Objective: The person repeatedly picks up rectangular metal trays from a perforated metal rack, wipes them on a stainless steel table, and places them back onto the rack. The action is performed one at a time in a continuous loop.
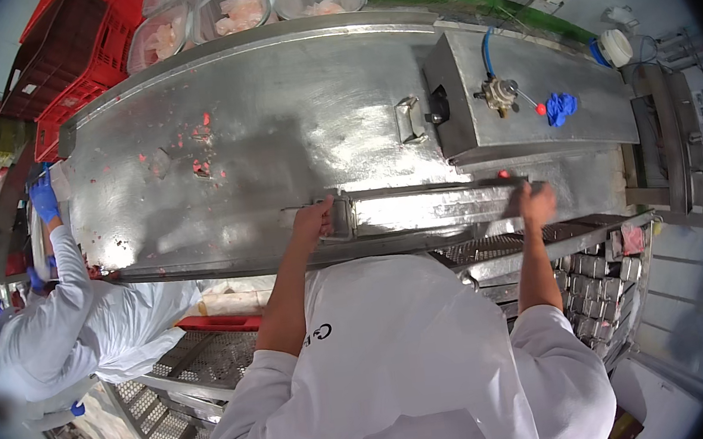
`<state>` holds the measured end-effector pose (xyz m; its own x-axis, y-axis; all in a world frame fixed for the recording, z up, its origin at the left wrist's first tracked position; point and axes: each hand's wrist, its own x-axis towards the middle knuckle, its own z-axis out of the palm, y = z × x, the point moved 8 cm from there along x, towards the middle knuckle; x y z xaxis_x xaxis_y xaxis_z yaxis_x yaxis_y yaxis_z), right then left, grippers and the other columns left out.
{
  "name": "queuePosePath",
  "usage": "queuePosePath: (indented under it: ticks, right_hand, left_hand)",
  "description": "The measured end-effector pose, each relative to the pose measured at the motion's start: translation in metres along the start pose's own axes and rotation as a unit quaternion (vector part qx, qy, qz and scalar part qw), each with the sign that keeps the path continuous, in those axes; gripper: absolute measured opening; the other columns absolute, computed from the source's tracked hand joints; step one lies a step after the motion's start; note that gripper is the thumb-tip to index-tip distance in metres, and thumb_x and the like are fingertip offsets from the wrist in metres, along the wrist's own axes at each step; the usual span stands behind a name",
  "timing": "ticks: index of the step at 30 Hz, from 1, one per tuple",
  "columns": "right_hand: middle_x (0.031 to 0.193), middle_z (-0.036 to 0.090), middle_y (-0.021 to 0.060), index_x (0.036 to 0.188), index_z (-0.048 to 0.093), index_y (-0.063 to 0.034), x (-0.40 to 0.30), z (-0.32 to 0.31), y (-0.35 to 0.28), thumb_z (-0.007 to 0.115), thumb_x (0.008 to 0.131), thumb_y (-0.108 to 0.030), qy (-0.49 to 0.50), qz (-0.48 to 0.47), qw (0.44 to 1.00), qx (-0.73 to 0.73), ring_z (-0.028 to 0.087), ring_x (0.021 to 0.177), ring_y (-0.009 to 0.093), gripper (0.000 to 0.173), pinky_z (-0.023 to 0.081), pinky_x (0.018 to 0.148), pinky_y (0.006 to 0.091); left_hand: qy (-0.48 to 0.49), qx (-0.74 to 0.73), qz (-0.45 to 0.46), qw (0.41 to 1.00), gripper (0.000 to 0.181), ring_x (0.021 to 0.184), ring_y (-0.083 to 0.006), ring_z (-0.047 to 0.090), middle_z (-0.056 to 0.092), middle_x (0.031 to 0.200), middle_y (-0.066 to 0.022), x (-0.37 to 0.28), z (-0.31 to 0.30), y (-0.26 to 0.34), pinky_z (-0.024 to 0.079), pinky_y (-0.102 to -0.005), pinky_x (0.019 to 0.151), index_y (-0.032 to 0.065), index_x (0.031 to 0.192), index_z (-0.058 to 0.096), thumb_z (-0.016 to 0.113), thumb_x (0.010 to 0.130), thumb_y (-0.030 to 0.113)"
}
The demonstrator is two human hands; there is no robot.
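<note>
A long rectangular metal mould (431,209) lies crosswise before me at the near edge of the stainless steel table (258,87). My left hand (314,220) grips its left end, where a metal bracket or handle sticks out. At the opposite end, my right hand (537,203) is around the mould's end, somewhat blurred. Both hands are bare. Past the mould stands a steel press housing (545,93) with a valve and a red-knobbed lever (530,101). A small metal piece (410,120) sits in front of the housing's opening.
Pink meat scraps (202,132) are scattered on the table's left half. Lined tubs (237,11) and red crates (76,82) stand behind it. A blue glove (561,108) lies on the housing. A co-worker in white (70,316) leans in at left. Racked metal moulds (597,289) stand at lower right.
</note>
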<state>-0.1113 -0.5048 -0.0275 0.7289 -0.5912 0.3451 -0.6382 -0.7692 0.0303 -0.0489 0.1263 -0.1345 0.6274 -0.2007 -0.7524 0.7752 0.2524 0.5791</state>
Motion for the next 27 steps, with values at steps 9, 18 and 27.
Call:
queuePosePath:
  ticks: [9, 18, 27]
  right_hand:
    - [0.096, 0.069, 0.0207, 0.100, 0.062, 0.0142, -0.073, 0.059, 0.025, 0.085, 0.077, -0.052, -0.250, 0.227, 0.902, 0.270, 0.061, 0.084, 0.026, 0.074, 0.051, 0.084, 0.0401]
    - [0.097, 0.065, 0.0103, 0.099, 0.061, 0.0062, -0.103, 0.000, -0.177, 0.077, 0.091, -0.039, -0.354, 0.166, 0.786, 0.479, 0.057, 0.087, 0.016, 0.049, 0.049, 0.080, 0.0328]
    - [0.097, 0.068, 0.0134, 0.108, 0.064, 0.0120, -0.003, -0.109, -0.386, 0.070, 0.089, -0.041, -0.276, -0.042, 0.876, 0.394, 0.060, 0.091, 0.018, 0.056, 0.047, 0.084, 0.0344]
  left_hand:
    - [0.258, 0.261, 0.165, 0.915, 0.042, 0.056, -0.0147, 0.057, 0.063, 0.064, -0.0087, -0.004, -0.042, 0.181, 0.047, -0.0336, 0.055, 0.0018, 0.072, 0.069, 0.076, 0.087, 0.040]
    - [0.369, 0.555, 0.203, 0.717, 0.039, 0.102, -0.0411, 0.068, 0.072, 0.104, -0.0233, -0.003, -0.083, 0.286, 0.050, -0.0478, 0.097, -0.0019, 0.104, 0.069, 0.063, 0.092, 0.035]
    - [0.450, 0.587, 0.239, 0.629, 0.071, 0.135, -0.0408, 0.047, 0.049, 0.144, -0.0253, -0.017, -0.175, 0.274, 0.037, -0.0503, 0.111, -0.0045, 0.146, 0.039, 0.058, 0.095, 0.041]
